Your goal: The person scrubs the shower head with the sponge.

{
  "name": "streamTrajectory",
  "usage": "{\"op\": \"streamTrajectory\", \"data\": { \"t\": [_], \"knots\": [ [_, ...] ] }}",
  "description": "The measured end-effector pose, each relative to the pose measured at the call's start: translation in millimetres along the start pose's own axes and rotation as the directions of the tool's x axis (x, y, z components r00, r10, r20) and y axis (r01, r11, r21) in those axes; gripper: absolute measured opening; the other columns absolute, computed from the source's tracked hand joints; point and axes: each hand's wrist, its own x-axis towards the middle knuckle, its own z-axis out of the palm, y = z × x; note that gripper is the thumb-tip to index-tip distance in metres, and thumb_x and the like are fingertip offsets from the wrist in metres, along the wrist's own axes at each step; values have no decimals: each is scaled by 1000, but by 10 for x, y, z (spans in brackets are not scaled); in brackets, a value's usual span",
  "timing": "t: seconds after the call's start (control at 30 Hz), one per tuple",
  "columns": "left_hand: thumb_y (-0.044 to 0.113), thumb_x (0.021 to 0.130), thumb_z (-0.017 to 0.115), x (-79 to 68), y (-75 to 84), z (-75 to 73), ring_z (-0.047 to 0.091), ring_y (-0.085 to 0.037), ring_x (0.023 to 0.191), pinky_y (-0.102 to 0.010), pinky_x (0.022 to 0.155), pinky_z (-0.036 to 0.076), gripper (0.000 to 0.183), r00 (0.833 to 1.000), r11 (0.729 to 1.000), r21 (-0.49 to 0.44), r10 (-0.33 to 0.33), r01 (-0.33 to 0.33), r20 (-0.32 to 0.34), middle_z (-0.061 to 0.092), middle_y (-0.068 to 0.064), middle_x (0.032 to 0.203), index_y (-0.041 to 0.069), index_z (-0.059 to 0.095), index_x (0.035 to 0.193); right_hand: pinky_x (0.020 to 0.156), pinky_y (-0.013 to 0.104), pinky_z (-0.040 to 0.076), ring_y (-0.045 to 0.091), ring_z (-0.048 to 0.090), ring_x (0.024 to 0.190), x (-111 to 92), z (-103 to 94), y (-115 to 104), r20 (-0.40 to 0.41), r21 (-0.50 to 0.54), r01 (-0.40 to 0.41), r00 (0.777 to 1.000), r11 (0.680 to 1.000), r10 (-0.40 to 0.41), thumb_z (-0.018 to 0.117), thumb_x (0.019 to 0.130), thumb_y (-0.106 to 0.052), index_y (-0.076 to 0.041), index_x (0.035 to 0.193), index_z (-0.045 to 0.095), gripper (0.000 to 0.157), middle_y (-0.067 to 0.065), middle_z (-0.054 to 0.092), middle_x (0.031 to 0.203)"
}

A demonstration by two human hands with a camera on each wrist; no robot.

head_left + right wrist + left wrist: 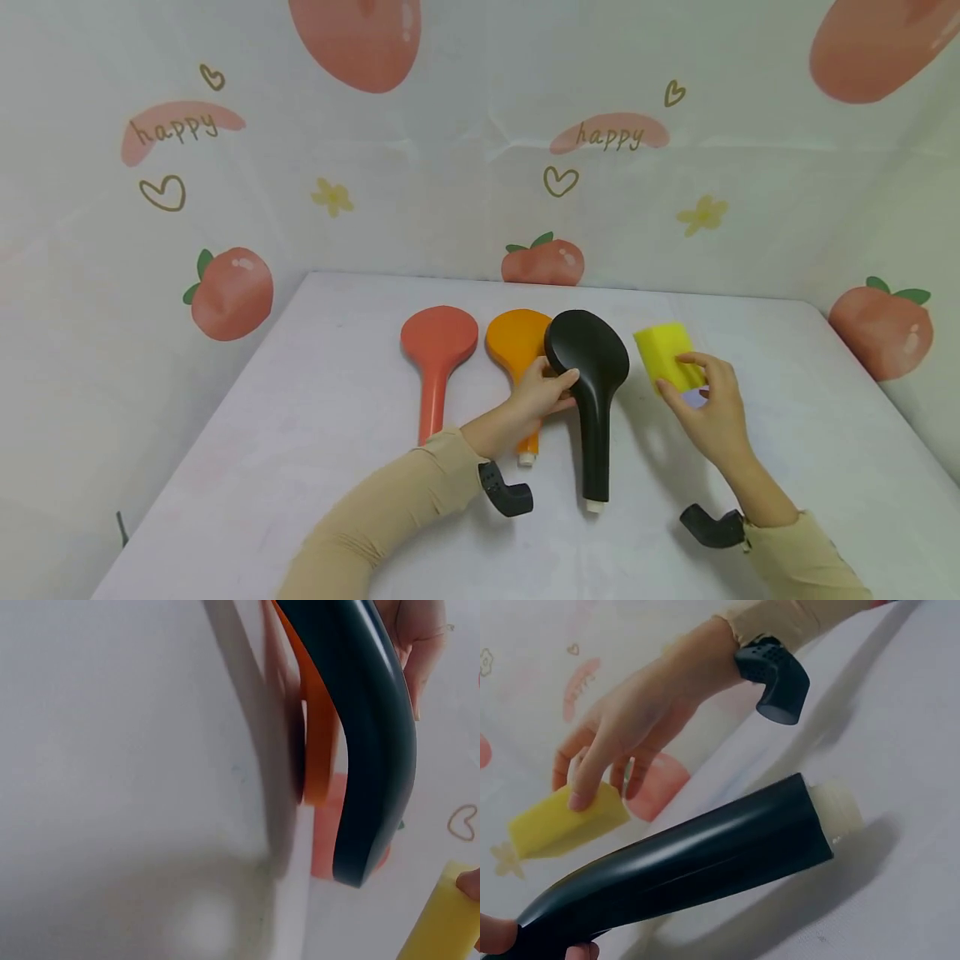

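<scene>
A black shower head (592,367) is held up over the table by my left hand (534,392), thumb on its front near the neck and fingers behind. Its handle (690,859) slopes down to a whitish threaded end (836,810) in the left wrist view. To its right, my right hand (716,417) pinches a yellow sponge (662,354) between thumb and fingers, a small gap from the black head. An orange shower head (516,337) lies behind my left hand, partly covered by it. The right wrist view catches the sponge (442,919) at its lower corner.
A red shower head (438,342) lies on the white table (330,367), left of the orange one; my left sleeve hides its handle end. Behind stands a pale cloth backdrop (435,192) with fruit prints. Black camera mounts (508,493) sit at both wrists.
</scene>
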Motion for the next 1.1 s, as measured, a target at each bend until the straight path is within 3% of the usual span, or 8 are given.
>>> {"op": "streamTrajectory", "data": {
  "t": [0.23,0.43,0.6,0.7,0.93,1.1],
  "knots": [
    [22,90,62,77,9,161,64,-15,84,-29,83,55,39,999,999,37,-11,12,-42,57,-10,108,9,48,123,70,21,31,27,42,100,26,-33,92,31,-45,-15,999,999,17,67,78,-3,7,112,51,39,27,49,115],
    [24,89,63,204,-8,279,67,-20,88,-29,84,55,51,996,998,37,-38,41,-81,56,-12,116,9,43,133,73,24,32,33,44,102,51,-35,173,20,-56,-25,999,998,27,68,77,-1,9,110,52,38,28,50,114],
    [25,89,64,316,-26,373,69,-22,91,-30,85,55,52,992,998,45,-35,41,-119,55,-12,122,8,43,133,85,41,34,42,43,108,69,-34,201,16,-46,-35,999,998,36,67,77,-1,10,109,51,38,31,49,113],
    [23,89,63,367,-35,414,68,-23,93,-31,87,54,51,992,998,44,-39,44,-119,54,-13,123,6,43,133,86,49,34,44,42,109,70,-44,207,22,-51,-50,998,997,52,67,77,-2,11,110,51,39,31,48,114],
    [24,91,60,506,-79,429,68,-24,92,-32,87,54,51,991,997,48,-60,67,-123,58,-14,115,3,41,134,88,56,34,46,41,109,72,-60,242,29,-62,-57,998,996,59,66,77,-2,12,110,51,39,33,48,113],
    [26,91,60,568,-92,407,69,-25,91,-31,85,55,59,991,990,116,-70,83,-113,57,-17,122,1,36,139,90,56,34,46,41,110,75,-55,296,27,-64,-57,998,996,59,67,77,-2,12,110,51,39,33,48,113]
  ]
}}
